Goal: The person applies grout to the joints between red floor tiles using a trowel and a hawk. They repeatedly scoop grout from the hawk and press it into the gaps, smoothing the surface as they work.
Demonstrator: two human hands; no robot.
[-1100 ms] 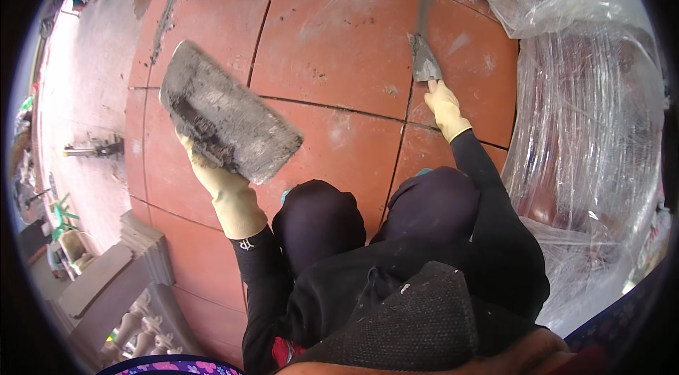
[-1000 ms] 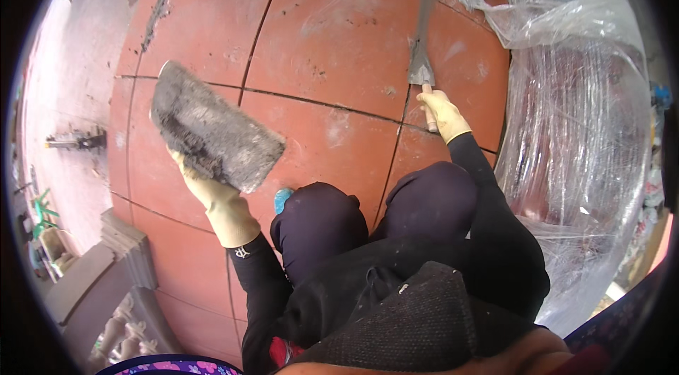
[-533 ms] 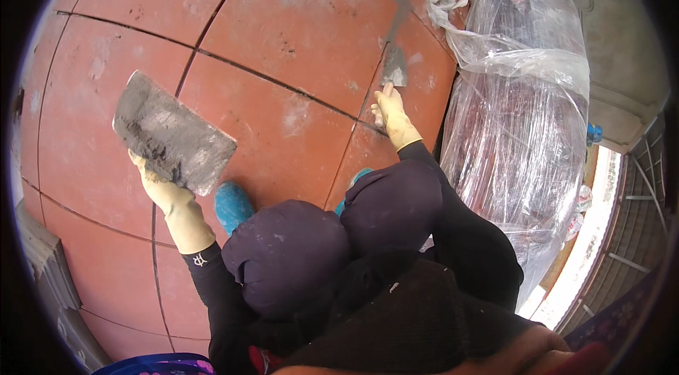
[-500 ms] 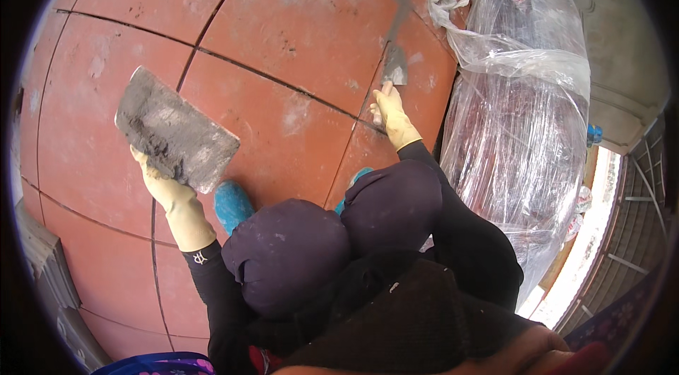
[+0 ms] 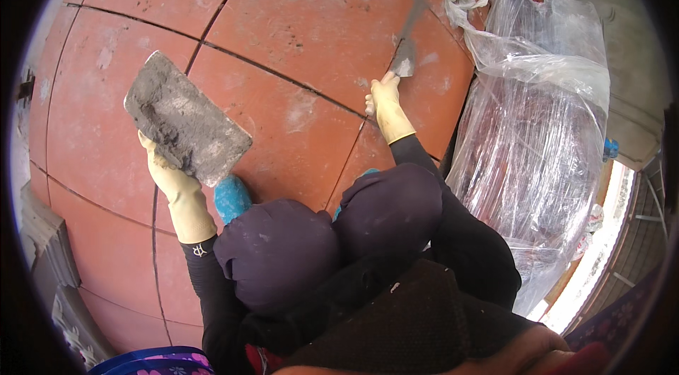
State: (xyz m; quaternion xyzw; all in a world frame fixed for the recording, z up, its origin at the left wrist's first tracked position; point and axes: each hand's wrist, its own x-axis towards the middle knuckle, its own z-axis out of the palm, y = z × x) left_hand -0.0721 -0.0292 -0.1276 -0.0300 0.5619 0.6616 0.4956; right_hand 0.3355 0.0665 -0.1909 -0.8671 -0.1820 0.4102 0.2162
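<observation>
My left hand (image 5: 172, 184), in a cream rubber glove, supports a rectangular board (image 5: 225, 147) from below at its near left edge. Grey mortar (image 5: 157, 99) covers much of the board, thickest on its left part. Most of that hand's fingers are hidden beneath. My right hand (image 5: 386, 104), gloved alike, is closed around the handle of a small trowel (image 5: 404, 67); the handle is mostly hidden. Its grey-smeared blade lies at a joint between red floor tiles (image 5: 283, 131). Beyond the blade, that joint is grey with filling, while nearer joints look dark.
A long bundle wrapped in clear plastic film (image 5: 534, 113) lies along the right, close to my right arm. Both my knees are bent below my hands, with blue shoes (image 5: 232, 198) on the tiles. Grey stepped mouldings (image 5: 49, 240) stand at the left edge.
The whole view has shifted slightly, so the floor and bundle appear farther right. My right hand has turned a little on the trowel. Both hands keep their holds.
</observation>
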